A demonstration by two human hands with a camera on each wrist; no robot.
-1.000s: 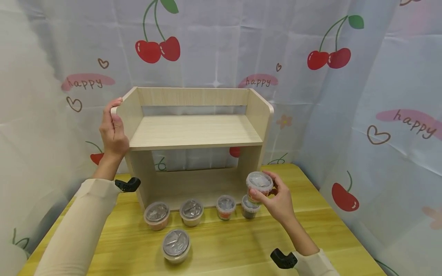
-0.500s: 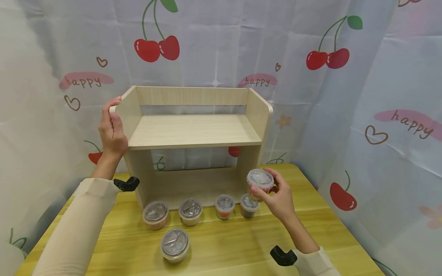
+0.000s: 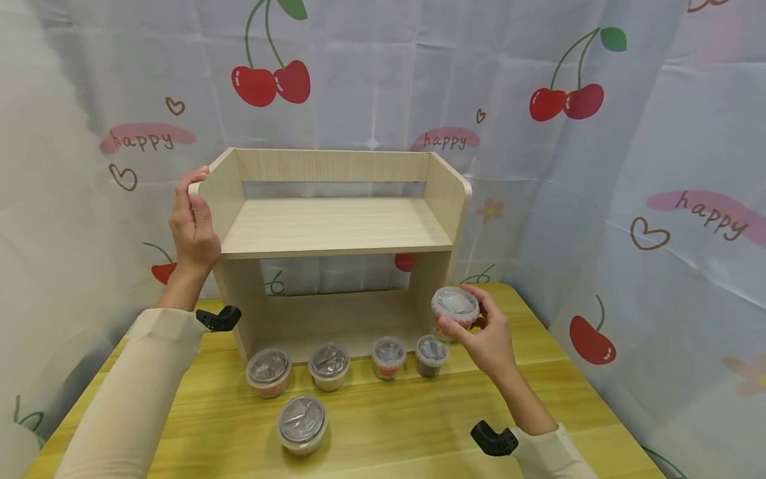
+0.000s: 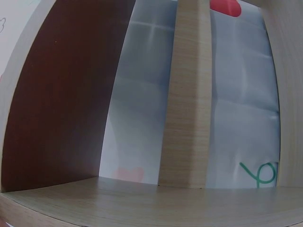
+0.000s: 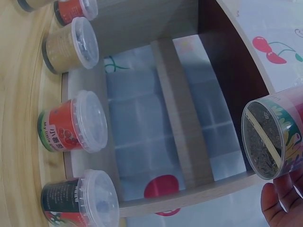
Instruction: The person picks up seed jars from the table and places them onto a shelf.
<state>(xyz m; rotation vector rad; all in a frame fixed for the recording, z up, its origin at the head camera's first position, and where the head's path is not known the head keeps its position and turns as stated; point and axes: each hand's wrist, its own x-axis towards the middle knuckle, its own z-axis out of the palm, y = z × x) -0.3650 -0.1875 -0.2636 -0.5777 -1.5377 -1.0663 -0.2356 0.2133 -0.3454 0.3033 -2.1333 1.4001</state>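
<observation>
My left hand (image 3: 194, 229) grips the upper left side panel of a light-wood desktop shelf (image 3: 338, 226), thumb on the inner side. In my right hand (image 3: 487, 332) is a clear-lidded plastic cup (image 3: 455, 305), held upright by its sides in front of the shelf's lower right corner. The right wrist view shows dark, soil-like contents and a pale strip through the bottom of this cup (image 5: 265, 142). Below and left of it, on the table, stands a smaller lidded cup with dark contents (image 3: 431, 358). Beside that is a cup with a red tomato label (image 5: 66, 125).
Two wider lidded tubs (image 3: 269, 376) continue the row along the shelf's front edge. Another tub (image 3: 302, 426) stands nearer on the yellow wood-grain table (image 3: 407, 426). Behind and at the sides hangs a cherry-printed curtain (image 3: 371, 80), close to the shelf's back.
My right hand has lifted the cup slightly up and to the right, off its overlap with the small dark cup. My left hand keeps its grip on the shelf panel.
</observation>
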